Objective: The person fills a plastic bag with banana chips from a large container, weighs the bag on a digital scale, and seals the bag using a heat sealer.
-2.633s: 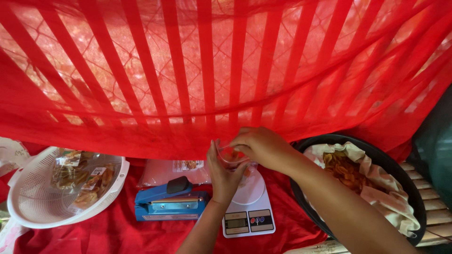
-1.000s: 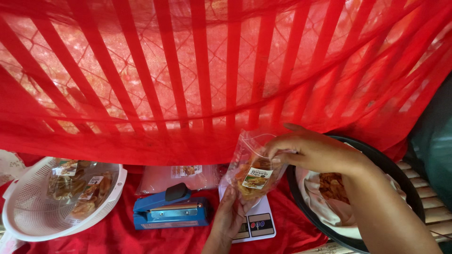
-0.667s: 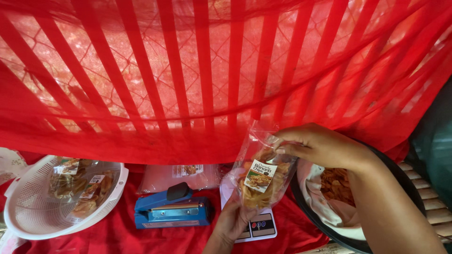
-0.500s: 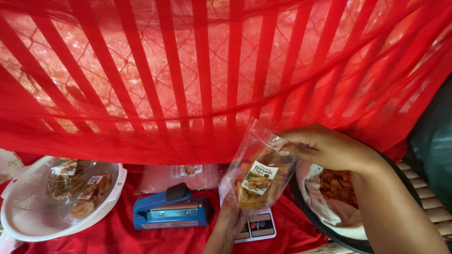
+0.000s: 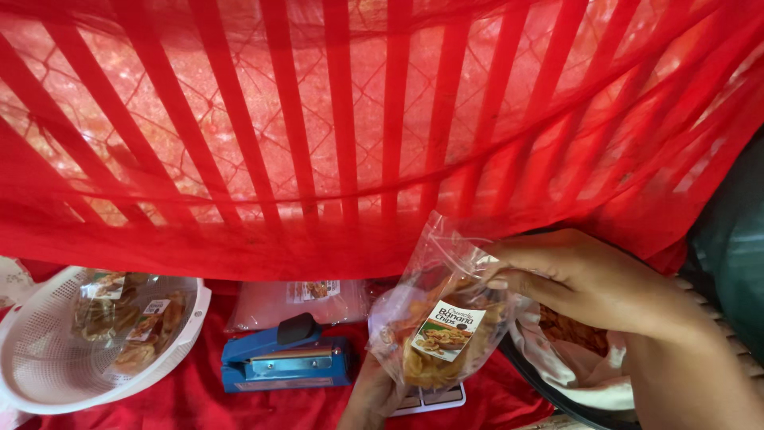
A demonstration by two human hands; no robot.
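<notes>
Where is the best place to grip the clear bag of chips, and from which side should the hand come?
Judging by its pose, grip the clear bag of chips at its empty upper part, from the right, where the right hand pinches it. The chips sit low, so the left hand supports it from below.

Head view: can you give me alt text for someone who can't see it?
Two hands hold a clear labelled bag of chips over a small scale: the left hand supports it from below, the right hand pinches its top. A blue heat sealer and a white basket of filled bags sit on red cloth.
</notes>
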